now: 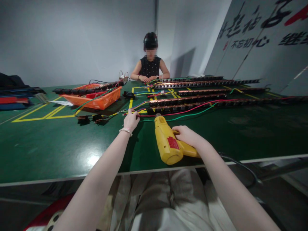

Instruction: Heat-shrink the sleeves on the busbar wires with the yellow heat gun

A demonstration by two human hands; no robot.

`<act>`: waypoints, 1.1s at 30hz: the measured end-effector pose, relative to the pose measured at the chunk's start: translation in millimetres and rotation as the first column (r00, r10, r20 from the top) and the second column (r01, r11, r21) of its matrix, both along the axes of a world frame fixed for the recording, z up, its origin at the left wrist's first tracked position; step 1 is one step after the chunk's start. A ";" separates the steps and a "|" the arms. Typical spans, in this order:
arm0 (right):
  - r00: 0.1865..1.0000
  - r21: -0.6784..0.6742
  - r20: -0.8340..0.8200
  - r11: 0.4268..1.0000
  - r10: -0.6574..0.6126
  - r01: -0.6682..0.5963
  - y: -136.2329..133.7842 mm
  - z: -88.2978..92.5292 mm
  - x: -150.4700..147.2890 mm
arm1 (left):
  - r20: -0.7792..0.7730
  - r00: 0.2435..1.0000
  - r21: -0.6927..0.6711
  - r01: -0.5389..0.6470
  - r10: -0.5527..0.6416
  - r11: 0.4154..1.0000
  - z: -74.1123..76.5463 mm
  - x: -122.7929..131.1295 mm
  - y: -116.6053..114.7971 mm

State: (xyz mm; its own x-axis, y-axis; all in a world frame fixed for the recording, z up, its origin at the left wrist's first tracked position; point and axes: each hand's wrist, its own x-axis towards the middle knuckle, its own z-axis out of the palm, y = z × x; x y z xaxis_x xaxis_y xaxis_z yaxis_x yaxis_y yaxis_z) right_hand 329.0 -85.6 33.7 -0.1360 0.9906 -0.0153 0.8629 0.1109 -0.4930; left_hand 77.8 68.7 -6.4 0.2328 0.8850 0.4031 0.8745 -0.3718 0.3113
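My right hand (pixel 184 134) is wrapped round the handle of a yellow heat gun (pixel 166 139), whose metal nozzle points away from me toward the wires. My left hand (pixel 131 121) is closed at the wire ends, its fingertips on the thin coloured wires (pixel 141 112) left of the nozzle. Which wire it pinches I cannot make out. Just beyond the nozzle lies a long dark strip with copper edges (pixel 183 108). A red wire (pixel 185 112) and a green wire (pixel 190 116) run along its near side.
An orange basket (pixel 106 100) holding dark strips stands left of the wires. Small dark connectors (pixel 92 118) lie in front of it. More long strips (pixel 207 84) fill the back right. Another person (pixel 150 65) sits across the green table (pixel 60 150). A black cord (pixel 240 163) hangs at the near edge.
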 end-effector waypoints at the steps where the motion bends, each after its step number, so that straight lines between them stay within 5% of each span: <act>1: 1.000 0.004 -0.002 1.000 0.001 -0.001 -0.2 -0.2 0.2 | 0.004 1.000 0.010 -0.009 0.009 1.000 0.4 -1.4 -1.8; 10: 0.999 0.007 -0.023 1.000 0.027 -0.026 1.3 -2.0 1.4 | 0.003 1.000 0.044 -0.008 0.008 0.999 2.2 -15.9 -17.1; 14: 0.999 -0.005 -0.021 1.000 0.024 -0.024 2.6 -2.5 2.7 | 0.136 0.990 -0.162 0.001 0.022 0.987 3.0 -34.2 -20.6; 21: 1.000 -0.017 0.004 1.000 0.022 -0.021 3.2 -0.1 -4.1 | 0.395 0.919 -0.147 0.061 0.002 0.987 -3.2 -51.9 -10.6; 25: 0.997 0.002 0.048 0.998 0.062 -0.062 9.3 -0.7 -24.7 | 0.520 0.854 -0.173 0.088 0.015 0.981 -8.1 -51.9 -4.2; 33: 0.984 0.048 0.119 0.989 0.136 -0.143 14.6 5.3 -88.9 | 0.506 0.860 -0.223 0.053 0.069 0.973 -10.4 -51.5 -6.6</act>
